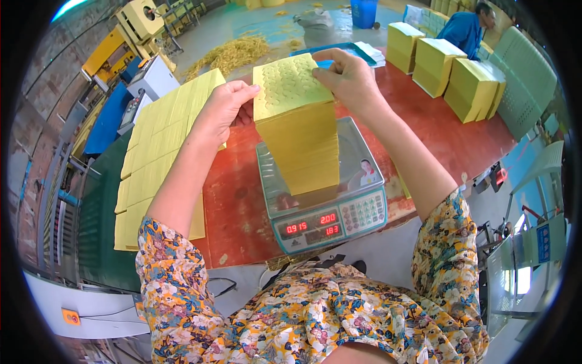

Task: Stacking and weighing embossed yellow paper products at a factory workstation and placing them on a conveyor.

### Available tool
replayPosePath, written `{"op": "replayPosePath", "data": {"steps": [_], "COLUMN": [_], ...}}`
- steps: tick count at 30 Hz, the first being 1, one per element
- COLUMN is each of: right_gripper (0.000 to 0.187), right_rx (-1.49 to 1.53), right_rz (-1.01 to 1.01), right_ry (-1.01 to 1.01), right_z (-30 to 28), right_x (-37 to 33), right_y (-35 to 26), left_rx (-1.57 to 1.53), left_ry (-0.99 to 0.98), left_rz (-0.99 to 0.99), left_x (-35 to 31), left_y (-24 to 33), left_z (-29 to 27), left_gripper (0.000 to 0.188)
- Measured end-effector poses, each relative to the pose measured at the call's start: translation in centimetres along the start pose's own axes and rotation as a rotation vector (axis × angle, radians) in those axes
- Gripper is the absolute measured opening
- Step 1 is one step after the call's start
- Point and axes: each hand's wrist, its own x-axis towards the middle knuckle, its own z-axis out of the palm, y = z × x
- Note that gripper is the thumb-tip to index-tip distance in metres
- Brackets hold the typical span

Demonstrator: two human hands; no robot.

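A tall stack of yellow paper (297,139) stands on the metal pan of a digital scale (357,151). Its top sheet carries rows of curved punched marks. My left hand (224,110) pinches the upper left edge of the paper between thumb and fingers. On the opposite side, my right hand (351,77) grips the top right edge, with the thumb on the upper face. Red digits glow on the scale's front panel, beside a keypad. Part of the fingers of both hands is hidden behind the paper.
The scale rests on a red table (236,182). Rows of yellow paper stacks (157,139) lie on the left. More tall paper blocks (433,67) stand at the far right, near a person in blue (462,33). A blue tray (339,51) sits at the back; yellow scraps (233,54) cover the floor beyond.
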Motion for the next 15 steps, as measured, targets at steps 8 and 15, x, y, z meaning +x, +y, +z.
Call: {"op": "replayPosePath", "data": {"steps": [8, 15], "right_gripper": [0.036, 0.037], "right_rx": [-0.052, 0.073], "right_rz": [-0.042, 0.019], "right_ry": [0.021, 0.018], "right_z": [-0.03, -0.08], "right_x": [-0.17, -0.23], "right_y": [0.77, 0.82], "left_rx": [0.082, 0.164], "left_ry": [0.049, 0.099], "left_rz": [0.074, 0.068], "left_x": [-0.38, -0.52], "left_y": [-0.13, -0.56], "left_z": [0.70, 0.83], "left_gripper": [0.029, 0.031]}}
